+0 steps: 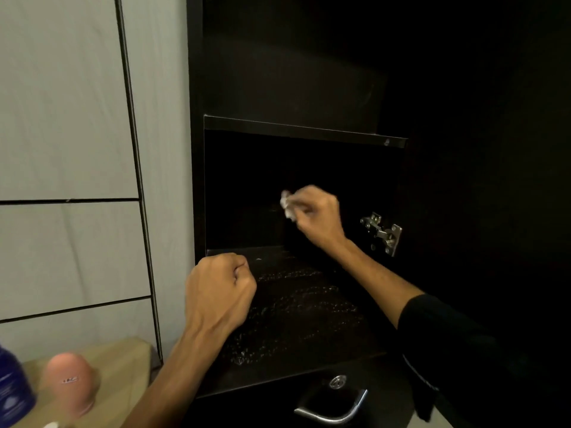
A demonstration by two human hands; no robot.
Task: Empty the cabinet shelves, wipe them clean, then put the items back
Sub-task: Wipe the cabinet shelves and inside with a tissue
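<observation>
While a blue bottle [12, 393] and a pink bottle [69, 384] stand blurred on a pale wooden table [123, 356] at the lower left, a black drawer front sits at the bottom edge with a curved metal handle [332, 409] and a small round lock [337, 381] just above it. Above that lies the lower shelf [296, 307] of the dark cabinet [196, 180], its surface speckled with wet droplets and bare of items. At the shelf's front left corner the left hand [217, 291] is curled into a closed fist, and I cannot tell whether anything is inside it. Farther in, the right hand [316, 216], its arm in a black sleeve [448, 335], reaches toward the back of the compartment with fingers pinched tight on a crumpled white cloth [287, 205], held against or just off the back wall; which, I cannot tell. To its right a metal hinge [381, 233] is fixed to the side panel. Overhead runs the upper shelf [302, 129], and beyond it the cabinet goes dark. Pale wall panels [68, 118] fill the left.
</observation>
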